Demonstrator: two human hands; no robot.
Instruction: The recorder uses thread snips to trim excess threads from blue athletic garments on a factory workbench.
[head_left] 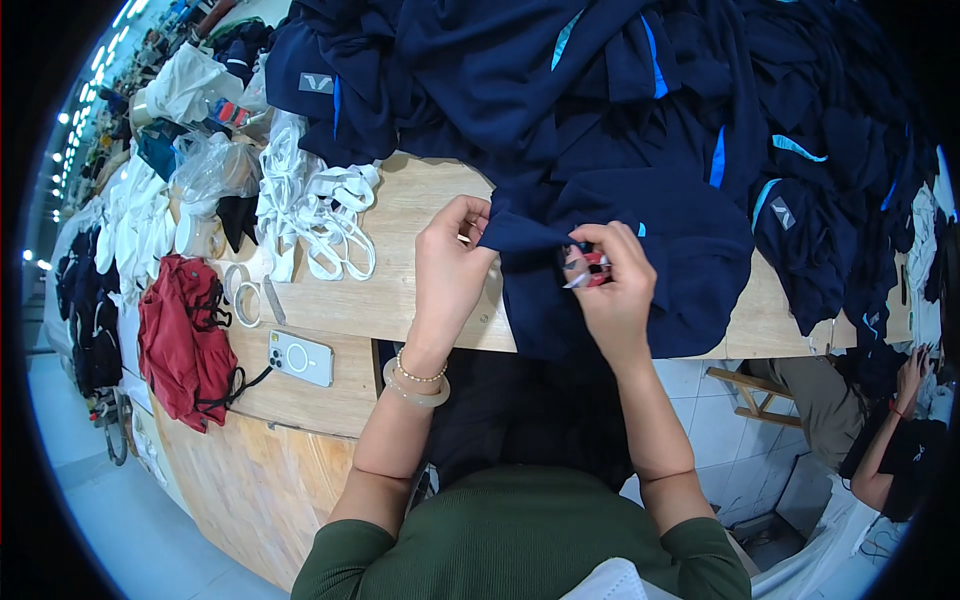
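Observation:
A navy garment with light blue trim lies over the edge of the wooden table in front of me. My left hand pinches a fold of its fabric at the left side. My right hand rests on the same garment and grips a small red-handled thread snipper, its metal tip pointing left at the cloth. A bead bracelet and a pale bangle sit on my left wrist.
A big heap of navy garments fills the table's far side and right. White straps, tape rolls, a white phone and a red cloth lie at left. Another person sits at lower right.

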